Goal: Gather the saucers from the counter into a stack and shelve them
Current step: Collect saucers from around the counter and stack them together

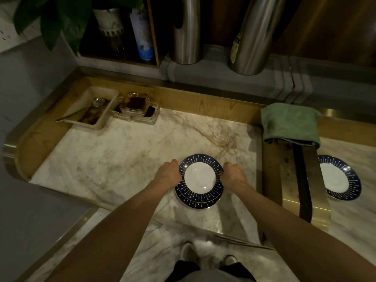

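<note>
A small stack of saucers (200,180), white in the middle with a dark blue patterned rim, is at the centre of the marble counter. A lower saucer's rim (198,203) peeks out at the near side. My left hand (168,173) grips the stack's left edge and my right hand (234,173) grips its right edge. I cannot tell whether the stack rests on the counter or is slightly lifted. Another saucer (338,178) of the same pattern lies alone on the counter at the far right, beyond the brass divider.
A white tray (91,107) with a spoon and a glass dish (136,107) sit at the back left. A green cloth (291,123) drapes over a brass divider (305,180). Steel cylinders (256,35), a bottle and a plant stand on the raised ledge behind.
</note>
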A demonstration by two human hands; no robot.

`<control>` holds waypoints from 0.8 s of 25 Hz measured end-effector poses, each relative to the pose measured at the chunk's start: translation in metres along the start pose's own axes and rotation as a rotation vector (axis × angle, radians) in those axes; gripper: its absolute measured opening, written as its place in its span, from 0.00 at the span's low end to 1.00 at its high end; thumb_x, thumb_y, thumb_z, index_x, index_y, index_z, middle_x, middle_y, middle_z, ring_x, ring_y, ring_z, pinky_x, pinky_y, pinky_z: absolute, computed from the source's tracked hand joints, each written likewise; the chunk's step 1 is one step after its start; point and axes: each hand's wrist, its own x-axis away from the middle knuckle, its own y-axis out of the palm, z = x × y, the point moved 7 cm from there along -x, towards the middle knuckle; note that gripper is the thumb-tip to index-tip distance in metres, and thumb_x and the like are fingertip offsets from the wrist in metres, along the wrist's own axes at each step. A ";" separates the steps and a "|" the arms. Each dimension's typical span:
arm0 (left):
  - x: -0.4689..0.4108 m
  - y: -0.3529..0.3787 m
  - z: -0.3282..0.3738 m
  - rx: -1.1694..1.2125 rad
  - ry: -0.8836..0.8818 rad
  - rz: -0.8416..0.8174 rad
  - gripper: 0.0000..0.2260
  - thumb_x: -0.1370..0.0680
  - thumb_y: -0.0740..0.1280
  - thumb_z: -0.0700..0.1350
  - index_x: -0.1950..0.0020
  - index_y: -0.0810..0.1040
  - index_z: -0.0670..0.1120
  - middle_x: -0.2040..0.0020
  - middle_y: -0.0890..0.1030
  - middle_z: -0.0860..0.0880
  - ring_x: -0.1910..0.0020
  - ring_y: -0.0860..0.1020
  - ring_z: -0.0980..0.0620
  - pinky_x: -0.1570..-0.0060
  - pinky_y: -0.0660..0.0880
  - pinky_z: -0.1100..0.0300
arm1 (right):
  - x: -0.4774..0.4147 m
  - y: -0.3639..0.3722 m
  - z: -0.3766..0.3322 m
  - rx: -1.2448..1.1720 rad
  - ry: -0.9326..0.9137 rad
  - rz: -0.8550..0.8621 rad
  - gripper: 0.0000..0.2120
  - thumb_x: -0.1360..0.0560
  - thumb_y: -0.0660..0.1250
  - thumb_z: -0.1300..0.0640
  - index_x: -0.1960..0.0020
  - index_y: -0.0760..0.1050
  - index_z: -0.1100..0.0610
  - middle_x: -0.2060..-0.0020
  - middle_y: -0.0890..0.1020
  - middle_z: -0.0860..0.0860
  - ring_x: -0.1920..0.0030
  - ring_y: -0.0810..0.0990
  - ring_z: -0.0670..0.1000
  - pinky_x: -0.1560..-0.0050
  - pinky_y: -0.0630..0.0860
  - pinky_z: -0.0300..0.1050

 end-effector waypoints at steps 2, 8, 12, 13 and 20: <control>0.000 0.002 0.000 -0.019 -0.005 -0.006 0.13 0.20 0.58 0.42 0.38 0.70 0.38 0.40 0.76 0.37 0.42 0.76 0.38 0.47 0.74 0.50 | 0.002 0.001 -0.001 0.025 -0.013 0.001 0.12 0.22 0.58 0.63 0.42 0.74 0.64 0.44 0.79 0.61 0.45 0.79 0.61 0.50 0.76 0.50; 0.005 -0.001 0.001 -0.207 0.036 -0.053 0.14 0.21 0.58 0.43 0.37 0.72 0.41 0.39 0.76 0.40 0.42 0.77 0.41 0.47 0.75 0.51 | 0.011 -0.002 -0.006 0.146 -0.064 -0.052 0.15 0.22 0.57 0.61 0.38 0.73 0.62 0.40 0.76 0.60 0.41 0.77 0.60 0.44 0.75 0.52; 0.007 -0.025 0.017 -0.342 0.093 -0.022 0.14 0.21 0.59 0.43 0.37 0.73 0.42 0.38 0.76 0.42 0.41 0.76 0.43 0.46 0.73 0.53 | 0.014 -0.029 -0.020 0.277 -0.145 -0.013 0.16 0.21 0.56 0.56 0.37 0.72 0.60 0.38 0.76 0.58 0.39 0.76 0.59 0.43 0.73 0.50; 0.007 -0.033 0.024 -0.353 0.112 -0.005 0.14 0.21 0.59 0.43 0.37 0.73 0.42 0.38 0.76 0.42 0.41 0.76 0.43 0.45 0.73 0.52 | 0.015 -0.038 -0.023 0.289 -0.160 0.001 0.16 0.21 0.57 0.54 0.37 0.72 0.59 0.39 0.77 0.58 0.39 0.76 0.58 0.44 0.73 0.50; 0.008 -0.085 0.092 -0.411 0.238 0.134 0.15 0.21 0.57 0.42 0.35 0.72 0.45 0.38 0.77 0.42 0.40 0.75 0.43 0.45 0.71 0.51 | 0.021 -0.096 -0.031 0.302 -0.176 0.098 0.19 0.21 0.56 0.52 0.33 0.69 0.57 0.35 0.73 0.58 0.36 0.73 0.59 0.40 0.71 0.52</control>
